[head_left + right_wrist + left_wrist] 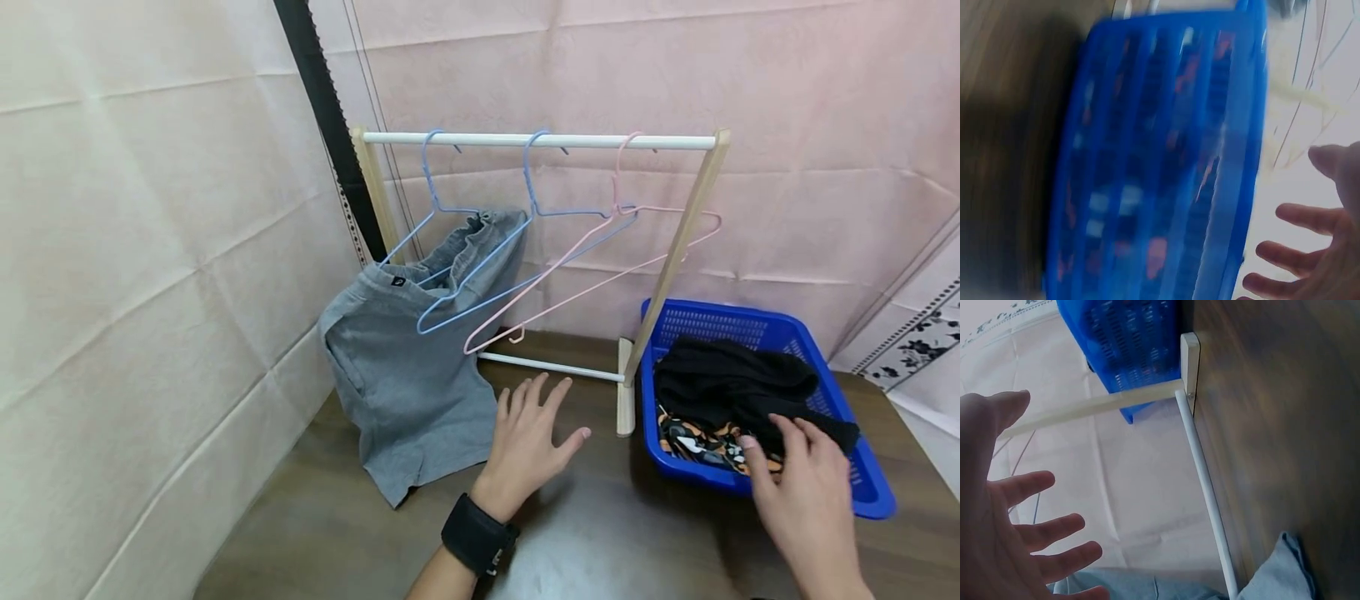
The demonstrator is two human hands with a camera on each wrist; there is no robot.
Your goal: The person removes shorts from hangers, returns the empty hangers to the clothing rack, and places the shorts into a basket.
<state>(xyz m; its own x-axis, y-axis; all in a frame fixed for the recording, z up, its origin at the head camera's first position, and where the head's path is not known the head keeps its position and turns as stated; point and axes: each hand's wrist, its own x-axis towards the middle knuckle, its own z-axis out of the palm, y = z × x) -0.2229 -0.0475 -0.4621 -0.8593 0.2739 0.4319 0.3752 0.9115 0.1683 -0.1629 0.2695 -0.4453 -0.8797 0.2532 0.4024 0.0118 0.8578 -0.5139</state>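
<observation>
Black clothing [731,377] lies in a blue basket [720,323]. Right hand [810,496], fingers apart, seems just above; left hand [527,446] spreads wide.

The shorts [420,358] are matt cloth, finely rough-looking, gathered into puckers at the waistband, with a small dark tag [398,282] on it. To my eye the blue hangers [528,179] and the pink hanger [581,245] are thin and smooth, plastic or plastic-coated. The rail [577,141] has a smooth white finish; the post [660,298] looks like pale, plain wood. The basket [697,473] is smooth, slightly shiny blue plastic, pierced with slots. In it, the black cloth [727,375] looks soft and dull, the print [693,442] patterned fabric. The table [592,533] shows a brown wood-look surface with a glossy sheen. The backdrop [787,100] is matt and fold-creased, the wristband [477,533] matt black.
</observation>
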